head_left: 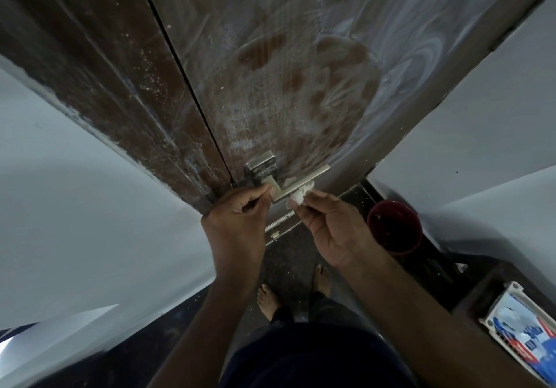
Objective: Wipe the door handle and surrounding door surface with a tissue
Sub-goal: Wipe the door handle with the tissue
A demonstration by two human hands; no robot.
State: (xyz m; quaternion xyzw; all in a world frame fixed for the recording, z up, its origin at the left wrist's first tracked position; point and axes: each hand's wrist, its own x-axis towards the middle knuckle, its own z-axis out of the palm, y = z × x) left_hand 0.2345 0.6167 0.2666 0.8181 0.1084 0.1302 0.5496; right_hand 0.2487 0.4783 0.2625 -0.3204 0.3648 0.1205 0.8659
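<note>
While the person stands close to the brown door, both hands are up at the metal handle. The handle is a long flat bar that sticks out to the right from a square metal plate near the door's left edge. The right hand pinches a small white tissue between its thumb and fingertips. The tissue is bunched up and touches the under side of the bar, about halfway along it. The left hand is curled, and its thumb and fingers pinch the handle at its bend, just below the plate.

Above the handle the door has dusty white smears and swirls, with some darker brown patches in the middle. White specks sit on the dark door frame to the left. Pale walls rise on both sides.

Down below, the person's two bare feet stand on a dark speckled floor. A round dark red bucket sits on the floor to the right, near the right hand. At the bottom right corner lies a white box with blue and red packets in it.
</note>
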